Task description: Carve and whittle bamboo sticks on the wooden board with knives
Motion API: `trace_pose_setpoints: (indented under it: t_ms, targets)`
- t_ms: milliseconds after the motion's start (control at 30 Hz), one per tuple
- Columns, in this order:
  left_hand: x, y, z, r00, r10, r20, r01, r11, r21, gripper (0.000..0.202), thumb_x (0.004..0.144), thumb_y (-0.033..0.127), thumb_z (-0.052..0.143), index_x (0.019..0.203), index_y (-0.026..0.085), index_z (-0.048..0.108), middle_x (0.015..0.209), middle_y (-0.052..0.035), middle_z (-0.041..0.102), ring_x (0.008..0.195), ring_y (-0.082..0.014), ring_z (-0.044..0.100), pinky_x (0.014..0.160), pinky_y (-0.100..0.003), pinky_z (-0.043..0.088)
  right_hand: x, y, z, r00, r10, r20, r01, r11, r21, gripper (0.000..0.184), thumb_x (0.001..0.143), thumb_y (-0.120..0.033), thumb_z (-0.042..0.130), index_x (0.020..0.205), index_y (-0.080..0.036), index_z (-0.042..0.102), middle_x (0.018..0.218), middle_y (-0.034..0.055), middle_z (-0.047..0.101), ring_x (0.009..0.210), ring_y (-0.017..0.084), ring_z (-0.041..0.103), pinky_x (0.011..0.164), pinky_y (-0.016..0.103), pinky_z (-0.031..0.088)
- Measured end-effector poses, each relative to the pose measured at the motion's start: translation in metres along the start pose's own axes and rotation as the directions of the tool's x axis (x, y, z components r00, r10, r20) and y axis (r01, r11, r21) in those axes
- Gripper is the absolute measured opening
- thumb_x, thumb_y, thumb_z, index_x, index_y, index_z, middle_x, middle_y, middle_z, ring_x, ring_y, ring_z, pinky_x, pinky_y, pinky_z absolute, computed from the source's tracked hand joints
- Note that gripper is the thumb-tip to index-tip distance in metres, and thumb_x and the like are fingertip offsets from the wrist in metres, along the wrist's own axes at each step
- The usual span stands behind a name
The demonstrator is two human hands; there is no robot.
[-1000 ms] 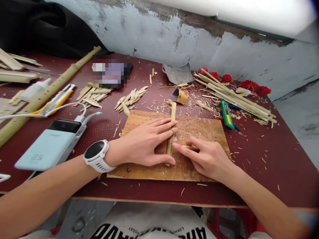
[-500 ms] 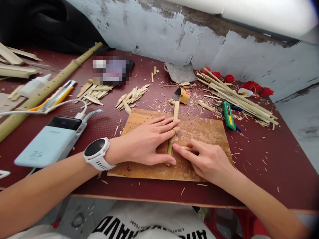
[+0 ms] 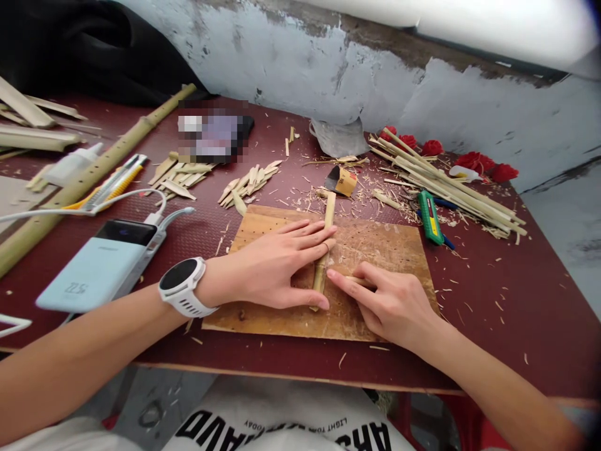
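Observation:
A short bamboo stick (image 3: 330, 213) lies lengthwise on a pitted wooden board (image 3: 389, 244). My left hand (image 3: 267, 269), with a white watch (image 3: 181, 285) on its wrist, lies flat across the stick, fingers stretched out over it and thumb by its near end. My right hand (image 3: 394, 304) rests on the board just right of the stick. Its fingers are curled round a thin brown tool (image 3: 357, 280), mostly hidden, and its index fingertip touches the stick.
On the dark red table (image 3: 493, 326) are a pale blue power bank (image 3: 94, 269) with cables, a yellow cutter (image 3: 113, 185), a long bamboo pole (image 3: 94, 172), bamboo chips (image 3: 248, 181), a green cutter (image 3: 429, 216), a bundle of thin strips (image 3: 446, 185) and red roses (image 3: 483, 166).
Both hands stay on the stick and board almost as before. Only the view has shifted slightly.

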State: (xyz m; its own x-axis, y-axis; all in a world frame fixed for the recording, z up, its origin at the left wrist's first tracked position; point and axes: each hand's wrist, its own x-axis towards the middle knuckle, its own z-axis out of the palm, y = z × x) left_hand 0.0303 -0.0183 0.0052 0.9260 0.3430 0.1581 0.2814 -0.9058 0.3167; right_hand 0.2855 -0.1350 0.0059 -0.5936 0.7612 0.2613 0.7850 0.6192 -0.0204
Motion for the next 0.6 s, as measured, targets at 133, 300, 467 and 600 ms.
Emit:
trace_pose_setpoints:
  t_ms: [133, 300, 467, 600]
  targets:
    - [0.0012, -0.0003, 0.0003, 1.0, -0.005, 0.019, 0.005, 1.0, 0.027, 0.101, 0.093, 0.084, 0.048, 0.16, 0.008, 0.043, 0.171, -0.0144, 0.028, 0.162, -0.0306, 0.025, 0.137, -0.044, 0.015, 0.0022, -0.0012, 0.0003, 1.0, 0.007, -0.001, -0.007, 1.0, 0.013, 0.049, 0.1, -0.013, 0.05, 0.145, -0.028, 0.063, 0.097, 0.0036, 0.066, 0.073, 0.012, 0.06, 0.059, 0.024, 0.035]
    - [0.0011, -0.0001, -0.0003, 1.0, -0.007, 0.023, 0.006, 1.0, 0.025, 0.101, 0.093, 0.084, 0.048, 0.16, 0.009, 0.043, 0.171, -0.0141, 0.029, 0.162, -0.0305, 0.026, 0.137, -0.045, 0.016, 0.0018, -0.002, 0.0011, 0.999, 0.016, 0.03, -0.016, 1.0, 0.003, 0.051, 0.1, -0.013, 0.051, 0.147, -0.03, 0.061, 0.099, 0.0043, 0.066, 0.075, 0.012, 0.059, 0.058, 0.023, 0.033]
    - [0.0007, 0.0008, -0.0023, 1.0, -0.006, 0.023, 0.006, 1.0, -0.002, 0.1, 0.092, 0.083, 0.052, 0.159, 0.008, 0.045, 0.17, -0.0161, 0.031, 0.162, -0.0322, 0.025, 0.136, -0.048, 0.019, 0.0002, -0.002, 0.0015, 0.999, 0.012, 0.03, -0.012, 1.0, -0.013, 0.051, 0.101, -0.014, 0.05, 0.148, -0.03, 0.06, 0.099, 0.0045, 0.065, 0.074, 0.012, 0.061, 0.057, 0.024, 0.034]
    - [0.0008, 0.0014, -0.0031, 1.0, -0.013, 0.025, 0.013, 1.0, -0.003, 0.1, 0.092, 0.082, 0.052, 0.159, 0.007, 0.045, 0.17, -0.0167, 0.03, 0.162, -0.0338, 0.025, 0.136, -0.05, 0.019, -0.0005, -0.0027, 0.0021, 0.999, 0.016, 0.033, -0.015, 1.0, -0.025, 0.05, 0.102, -0.015, 0.048, 0.149, -0.031, 0.059, 0.1, 0.0045, 0.066, 0.073, 0.012, 0.062, 0.056, 0.025, 0.034]
